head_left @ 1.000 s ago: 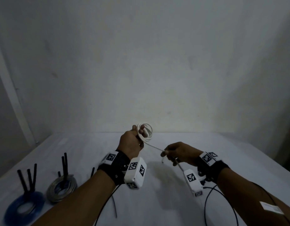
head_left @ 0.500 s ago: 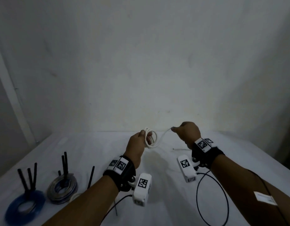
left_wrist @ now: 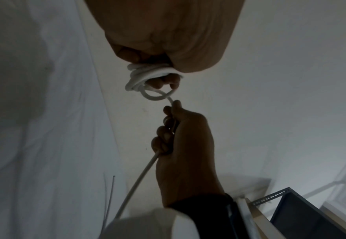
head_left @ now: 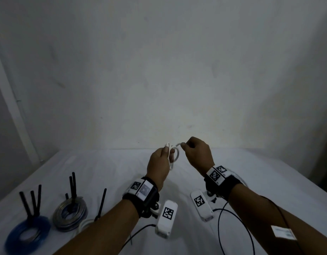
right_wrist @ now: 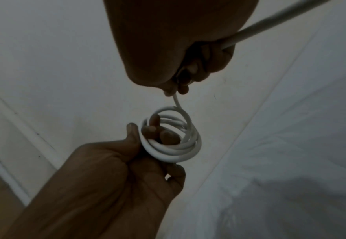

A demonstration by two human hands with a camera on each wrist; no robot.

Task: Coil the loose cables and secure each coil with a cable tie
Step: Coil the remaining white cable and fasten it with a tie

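Working from the table (head_left: 232, 172) as my landmark, biggest thing in view, white cloth over it, wall behind. Near its left front edge sit two finished coils: a blue coil (head_left: 26, 234) w/ black ties sticking up, and just beside it, further in, a grey coil (head_left: 70, 216), also tied. Another black tie (head_left: 102, 203) stands upright just inward of the grey one, by a pale cable end; can't tell what it binds, my left arm hides it.

Above the table's middle, both my hands are raised. Left hand (head_left: 159, 162) grips the white cable coil (right_wrist: 172, 142): thumb outside the loops, fingertips (right_wrist: 153, 127) poking through the centre per the right wrist cam. Several small turns stacked there. Right hand (head_left: 197, 153) is closed round the same cable's free run, pinching it just beside the coil; the rest trails out the heel of my fist down twd the table, seen in the left wrist cam.

Step in hand, I reckon: still winding, not tying yet. Tail length left is unclear. Next move calls for laying the fresh loop onto the stack w/out letting the left grip slacken, since the springy turns would likely spill, then sliding my right hand down the tail for another turn. A loose tie isn't visible near the centre; I'd need to find one before securing.
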